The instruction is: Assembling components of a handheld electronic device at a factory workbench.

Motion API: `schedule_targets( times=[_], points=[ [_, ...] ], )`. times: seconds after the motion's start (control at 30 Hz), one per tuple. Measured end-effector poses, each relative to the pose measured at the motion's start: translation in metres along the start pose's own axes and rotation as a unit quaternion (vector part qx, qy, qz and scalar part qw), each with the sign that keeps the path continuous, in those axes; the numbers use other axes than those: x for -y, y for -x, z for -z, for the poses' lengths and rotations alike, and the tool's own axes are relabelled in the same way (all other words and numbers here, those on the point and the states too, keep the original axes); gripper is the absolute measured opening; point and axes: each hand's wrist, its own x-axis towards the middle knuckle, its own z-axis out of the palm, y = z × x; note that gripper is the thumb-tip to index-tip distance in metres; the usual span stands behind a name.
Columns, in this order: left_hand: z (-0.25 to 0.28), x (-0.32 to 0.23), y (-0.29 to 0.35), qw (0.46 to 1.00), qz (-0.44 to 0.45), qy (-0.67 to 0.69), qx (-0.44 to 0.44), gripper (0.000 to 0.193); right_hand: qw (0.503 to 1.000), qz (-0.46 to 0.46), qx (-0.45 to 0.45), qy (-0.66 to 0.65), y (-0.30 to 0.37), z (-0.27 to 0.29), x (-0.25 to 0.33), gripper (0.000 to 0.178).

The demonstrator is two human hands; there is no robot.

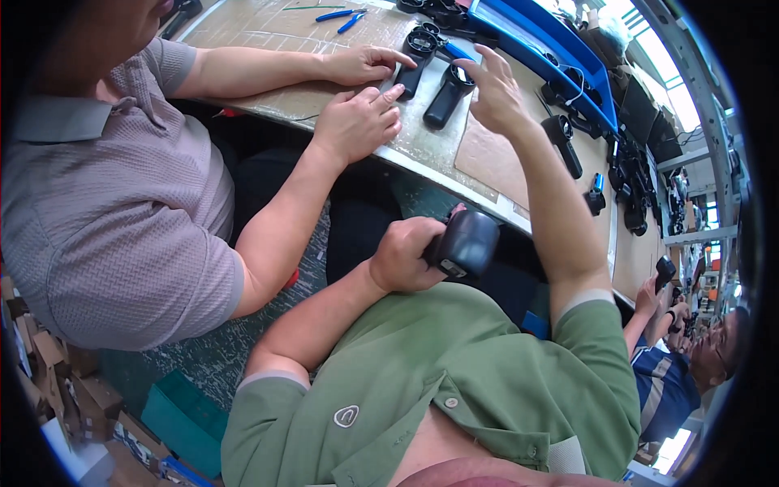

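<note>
My left hand (408, 256) is closed around a black handheld device (471, 242) with a smooth, rounded end, held in front of my body below the table edge. The part inside my fist is hidden. My right hand (497, 93) reaches over the table with its fingers apart. Its fingertips are right by the round head of a black handheld fan (445, 101) lying on the tabletop; whether they touch I cannot tell. Left of that fan lies another black handheld fan (414, 71), which a co-worker's hands (361, 122) touch.
Blue-handled pliers (349, 18) lie at the table's far side. A blue tray (600, 73) stands at the back right. Along the table's right lie more black devices (561, 146). Another person (673, 373) works at far right. A green bin (187, 422) and cardboard boxes (73, 381) stand at lower left.
</note>
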Motion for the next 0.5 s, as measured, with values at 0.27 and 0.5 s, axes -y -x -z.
schedule_targets(
  times=[0.27,0.5],
  points=[
    [0.001,0.013,0.010,0.997,0.068,-0.010,0.029,0.040,0.973,0.213,0.036,0.084,-0.024,-0.007,0.004,0.072],
    [-0.006,0.018,0.002,0.995,0.079,0.003,0.068,0.043,0.995,0.095,-0.009,0.015,0.007,-0.007,-0.024,0.051]
  ],
)
